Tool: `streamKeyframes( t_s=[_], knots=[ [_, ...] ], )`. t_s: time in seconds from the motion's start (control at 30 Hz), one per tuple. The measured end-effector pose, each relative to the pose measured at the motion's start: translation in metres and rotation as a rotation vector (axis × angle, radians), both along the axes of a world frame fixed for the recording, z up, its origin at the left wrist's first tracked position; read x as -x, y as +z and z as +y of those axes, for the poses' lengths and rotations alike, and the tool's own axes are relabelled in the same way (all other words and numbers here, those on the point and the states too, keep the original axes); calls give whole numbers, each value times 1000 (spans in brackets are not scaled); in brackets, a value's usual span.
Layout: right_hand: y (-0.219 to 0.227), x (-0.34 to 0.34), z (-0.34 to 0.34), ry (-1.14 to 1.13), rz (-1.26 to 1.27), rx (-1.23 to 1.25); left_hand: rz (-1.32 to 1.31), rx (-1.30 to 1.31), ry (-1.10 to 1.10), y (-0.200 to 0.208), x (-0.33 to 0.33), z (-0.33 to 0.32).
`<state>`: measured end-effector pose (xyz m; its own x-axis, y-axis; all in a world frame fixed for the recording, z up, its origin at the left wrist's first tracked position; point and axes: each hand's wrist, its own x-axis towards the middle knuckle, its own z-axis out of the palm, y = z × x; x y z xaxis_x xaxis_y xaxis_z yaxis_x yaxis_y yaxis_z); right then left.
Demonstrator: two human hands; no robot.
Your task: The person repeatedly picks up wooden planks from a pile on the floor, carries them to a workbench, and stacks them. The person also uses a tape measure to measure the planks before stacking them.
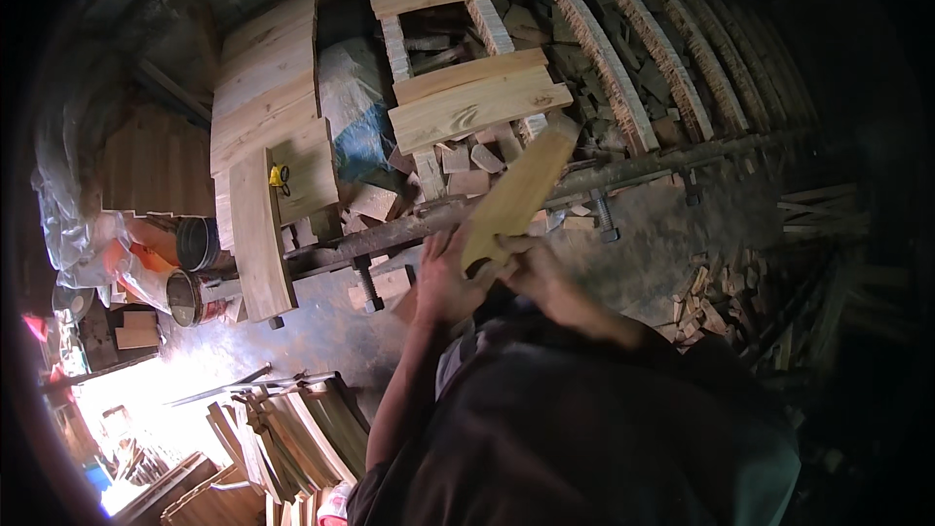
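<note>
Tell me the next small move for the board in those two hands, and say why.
Probably lower the far end of the short wooden board toward the long metal clamp bar just beneath it. Both the left hand and right hand grip its near end, it tilts up in the air, and other boards already lie across that frame.

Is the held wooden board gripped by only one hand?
No, both the left hand and right hand grip the wooden board.

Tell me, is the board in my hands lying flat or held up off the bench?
Held up: both hands, left hand and right hand, grip the board at its lower end, tilted.
</note>
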<state>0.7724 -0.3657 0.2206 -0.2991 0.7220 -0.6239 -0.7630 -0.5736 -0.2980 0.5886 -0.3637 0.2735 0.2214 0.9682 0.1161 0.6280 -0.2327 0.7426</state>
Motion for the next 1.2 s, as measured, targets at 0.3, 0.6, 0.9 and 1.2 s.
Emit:
streamKeyframes(
  t_s=[0.3, 0.6, 0.9, 1.2],
  knots=[
    [16, -142, 54, -236, -563, -109, -385, 206, 51, -55, -11, 49],
    [65, -201, 240, 109, -1107, -462, 221, 284, 455, -124, -16, 146],
    [27, -157, 468, 832, -1653, -776, 343, 381, 731, -135, -36, 158],
    [-90, -76, 630, 1291, -1398, -1142, 382, 398, 757, -134, -44, 166]
  ],
)
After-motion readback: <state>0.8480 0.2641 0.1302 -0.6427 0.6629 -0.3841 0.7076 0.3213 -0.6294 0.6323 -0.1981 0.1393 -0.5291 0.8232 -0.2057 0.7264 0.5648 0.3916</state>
